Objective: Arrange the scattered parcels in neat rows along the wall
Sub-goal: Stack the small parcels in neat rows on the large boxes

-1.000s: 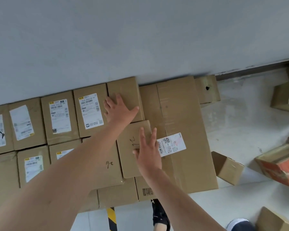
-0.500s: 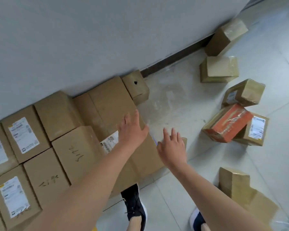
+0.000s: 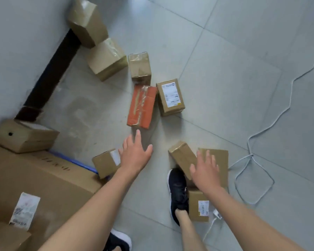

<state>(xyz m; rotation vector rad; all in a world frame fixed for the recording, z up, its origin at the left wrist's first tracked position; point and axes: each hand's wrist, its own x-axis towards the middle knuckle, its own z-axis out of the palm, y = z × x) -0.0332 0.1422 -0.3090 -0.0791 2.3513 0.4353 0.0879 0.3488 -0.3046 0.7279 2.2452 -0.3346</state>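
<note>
Left grip [image 3: 135, 156] open, empty, hovers near orange parcel [image 3: 141, 105]. Right grip [image 3: 205, 171] open, empty, over brown parcels [image 3: 182, 154] beside my shoe [image 3: 177, 187]. Parcels lie scattered on floor [image 3: 225, 69], right of wall [image 3: 16, 51]. Risk: I trip on cable [image 3: 251, 155] or tread on a parcel.

Large carton [image 3: 43, 182], below-left of orange parcel [image 3: 141, 105]: cropped by left and bottom edges; label print blurred, illegible. Flat parcel [image 3: 222, 160], below-right: partly hidden behind right hand [image 3: 205, 173]. Shoe [image 3: 121, 240], directly below: cropped at bottom edge. Cable [image 3: 290, 101], right: cropped at right edge.
</note>
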